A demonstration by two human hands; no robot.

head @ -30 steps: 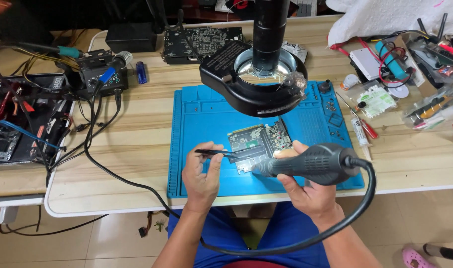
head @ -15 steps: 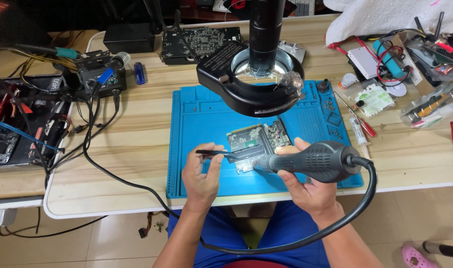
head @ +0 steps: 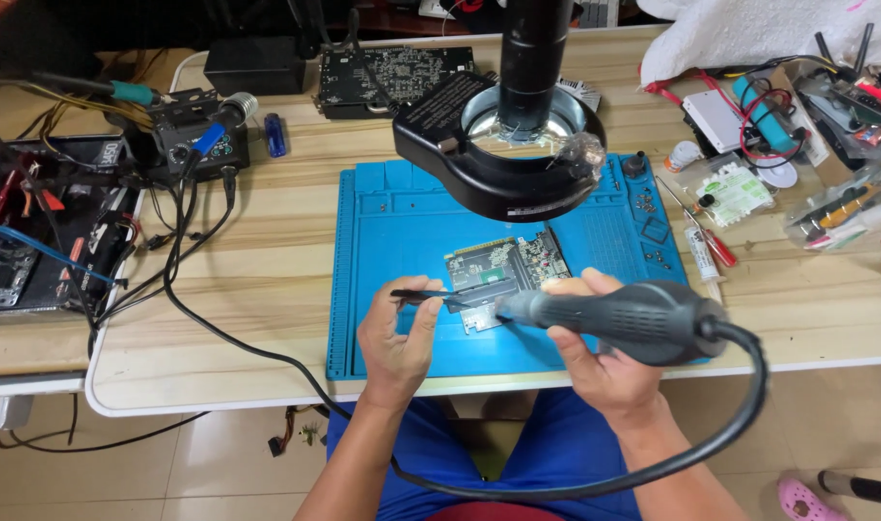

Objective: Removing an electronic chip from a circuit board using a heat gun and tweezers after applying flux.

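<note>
The green circuit board (head: 503, 273) lies on the blue mat (head: 392, 280), just below the black ring lamp (head: 503, 159). The left hand (head: 397, 340) has its fingers pinched on black tweezers (head: 426, 296), tips at the board's edge. The right hand (head: 600, 362) has its fingers wrapped around a grey hot-air handpiece (head: 619, 318), nozzle at the board.

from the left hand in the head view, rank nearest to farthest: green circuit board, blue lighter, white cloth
Measured from the left hand:
1. Green circuit board, just ahead and to the right on the blue mat.
2. Blue lighter, farther back and left on the wooden table.
3. White cloth, far back right corner.
</note>
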